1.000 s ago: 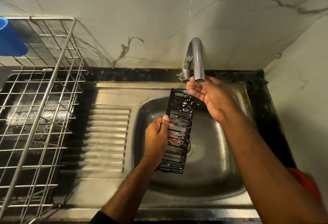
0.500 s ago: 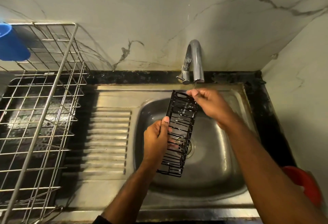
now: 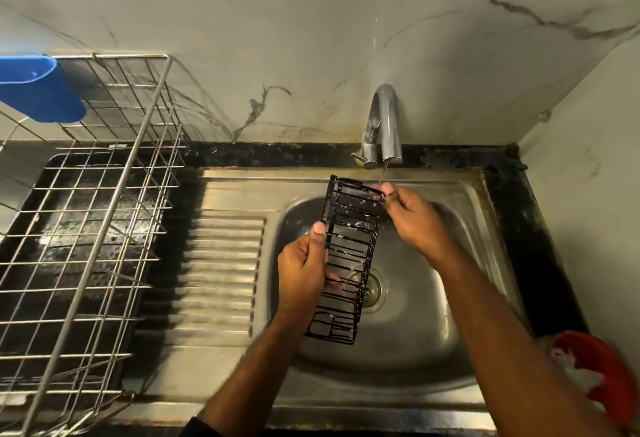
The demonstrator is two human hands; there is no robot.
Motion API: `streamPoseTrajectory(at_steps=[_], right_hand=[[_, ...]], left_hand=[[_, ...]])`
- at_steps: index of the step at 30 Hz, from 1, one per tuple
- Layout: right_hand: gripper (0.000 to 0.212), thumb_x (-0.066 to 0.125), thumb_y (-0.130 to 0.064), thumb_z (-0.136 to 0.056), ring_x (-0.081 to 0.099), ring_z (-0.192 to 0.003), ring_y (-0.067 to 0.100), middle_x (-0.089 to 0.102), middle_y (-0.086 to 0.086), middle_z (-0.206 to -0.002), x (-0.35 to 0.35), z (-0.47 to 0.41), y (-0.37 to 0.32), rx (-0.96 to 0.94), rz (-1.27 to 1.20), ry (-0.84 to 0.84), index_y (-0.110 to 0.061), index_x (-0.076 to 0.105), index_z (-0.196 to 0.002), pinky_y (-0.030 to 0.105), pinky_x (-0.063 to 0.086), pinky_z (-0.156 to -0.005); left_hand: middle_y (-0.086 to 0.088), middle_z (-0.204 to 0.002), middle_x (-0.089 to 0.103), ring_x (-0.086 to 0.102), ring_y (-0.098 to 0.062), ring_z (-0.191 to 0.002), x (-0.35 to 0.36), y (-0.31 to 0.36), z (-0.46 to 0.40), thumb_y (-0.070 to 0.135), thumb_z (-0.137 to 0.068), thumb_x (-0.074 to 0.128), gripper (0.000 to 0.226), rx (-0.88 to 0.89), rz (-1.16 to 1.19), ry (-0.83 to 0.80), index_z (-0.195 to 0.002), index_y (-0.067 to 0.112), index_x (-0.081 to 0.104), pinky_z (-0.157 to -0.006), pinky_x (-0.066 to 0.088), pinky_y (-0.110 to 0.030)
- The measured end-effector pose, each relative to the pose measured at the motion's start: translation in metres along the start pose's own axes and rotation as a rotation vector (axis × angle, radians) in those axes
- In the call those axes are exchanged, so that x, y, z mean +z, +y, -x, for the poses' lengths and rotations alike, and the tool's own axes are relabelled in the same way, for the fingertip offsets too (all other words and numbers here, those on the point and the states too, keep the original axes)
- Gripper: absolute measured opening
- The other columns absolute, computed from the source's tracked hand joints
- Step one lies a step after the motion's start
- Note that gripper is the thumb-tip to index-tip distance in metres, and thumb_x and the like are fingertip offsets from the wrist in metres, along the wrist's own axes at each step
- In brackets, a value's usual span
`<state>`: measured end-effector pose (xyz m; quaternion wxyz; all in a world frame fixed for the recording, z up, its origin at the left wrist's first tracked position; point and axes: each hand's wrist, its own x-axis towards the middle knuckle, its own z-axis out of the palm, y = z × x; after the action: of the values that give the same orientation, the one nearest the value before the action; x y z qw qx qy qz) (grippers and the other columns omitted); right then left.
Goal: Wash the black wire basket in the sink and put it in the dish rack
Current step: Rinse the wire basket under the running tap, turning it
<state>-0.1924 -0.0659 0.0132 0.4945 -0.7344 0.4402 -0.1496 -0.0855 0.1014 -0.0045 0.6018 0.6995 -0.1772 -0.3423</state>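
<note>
Head view. Stainless steel sink point(image 3: 408, 377) set into a dark tabletop point(image 3: 512, 214); ribbed drainboard point(image 3: 221, 270) to the left of the basin, round drain point(image 3: 372, 289) at the basin floor. Wall behind is pale marble-look tile with grey veins; a second pale wall meets it at the right corner. Chrome tap point(image 3: 384, 124) stands at the back edge of the sink, spout over the basin; a thin trickle of water falls from it.

Black wire basket point(image 3: 346, 256) is held above the basin, long axis running from near the tap toward the person, far end tilted up. White flecks, likely suds, on its wires. Left hand point(image 3: 303, 270): grip clenched on the basket's left long edge at about mid-length, thumb up along the wire. Right hand point(image 3: 412, 218): grip pinched on the basket's far right corner, directly under the trickle.

Dish rack point(image 3: 104, 228), bare metal wire, sits on the tabletop left of the drainboard, well apart from the basket. A blue plastic cup point(image 3: 38, 90) hangs at the rack's far left corner. An orange-red object point(image 3: 602, 367) with something white in it lies at the right edge, beside the right forearm; identity cannot be told.

No brand, label or readable writing is legible anywhere.
</note>
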Motion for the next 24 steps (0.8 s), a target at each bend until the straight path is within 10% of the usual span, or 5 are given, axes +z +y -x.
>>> streamPoseTrajectory(at_steps=[11, 24], right_hand=[[0.020, 0.058, -0.036, -0.099, 0.070, -0.090, 0.026, 0.074, 0.002, -0.094, -0.020, 0.008, 0.036, 0.142, -0.032, 0.253, -0.021, 0.072, -0.100, 0.053, 0.058, -0.083], [0.021, 0.058, -0.029, -0.100, 0.064, -0.067, 0.023, 0.070, 0.001, -0.076, -0.027, 0.020, 0.037, 0.078, 0.122, 0.280, -0.016, 0.073, -0.103, 0.038, 0.055, -0.065]], left_hand=[[-0.002, -0.058, 0.063, 0.062, -0.018, -0.044, 0.015, 0.015, -0.009, 0.050, -0.100, 0.054, 0.044, 0.007, -0.190, -0.185, -0.082, 0.011, 0.064, -0.048, 0.061, -0.038], [-0.005, -0.051, 0.062, 0.063, -0.018, -0.041, 0.019, 0.023, 0.002, 0.049, -0.099, 0.054, 0.043, -0.024, -0.235, -0.172, -0.080, 0.012, 0.065, -0.040, 0.053, -0.026]])
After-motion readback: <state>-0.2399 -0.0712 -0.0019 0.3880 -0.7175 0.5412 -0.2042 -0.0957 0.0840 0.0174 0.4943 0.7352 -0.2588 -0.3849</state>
